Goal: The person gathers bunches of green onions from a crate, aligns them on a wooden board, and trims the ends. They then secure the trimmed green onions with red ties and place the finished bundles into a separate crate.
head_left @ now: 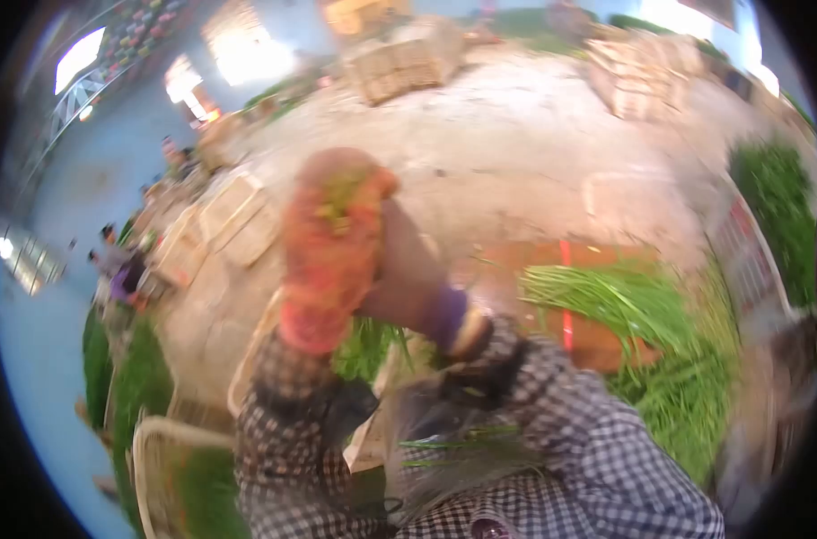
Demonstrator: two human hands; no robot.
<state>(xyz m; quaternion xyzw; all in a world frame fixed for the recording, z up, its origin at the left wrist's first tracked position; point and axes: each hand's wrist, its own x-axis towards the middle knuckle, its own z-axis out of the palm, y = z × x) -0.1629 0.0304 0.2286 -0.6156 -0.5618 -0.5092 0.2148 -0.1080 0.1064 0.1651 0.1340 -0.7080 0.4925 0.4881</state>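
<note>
My left hand point(332, 247), in an orange-pink glove with a yellow-green patch, is raised in the middle of the view. Against it presses my right hand point(410, 269), with a purple band at the wrist. Both are smeared by motion, and their fingers cannot be made out, nor anything between them. Below the hands, green stalks point(368, 346) show behind the left wrist. To the right, a bundle of long green stalks point(597, 296) lies across a brown board point(597, 346) with a red strip. Clear plastic point(467, 472) covers part of my lap.
More loose greens point(682, 395) are heaped at the right, near a crate side point(750, 247). A pale crate point(184, 431) holds greens at lower left. Stacked crates point(399, 67) stand on the concrete floor point(516, 135). People point(126, 269) are at the far left.
</note>
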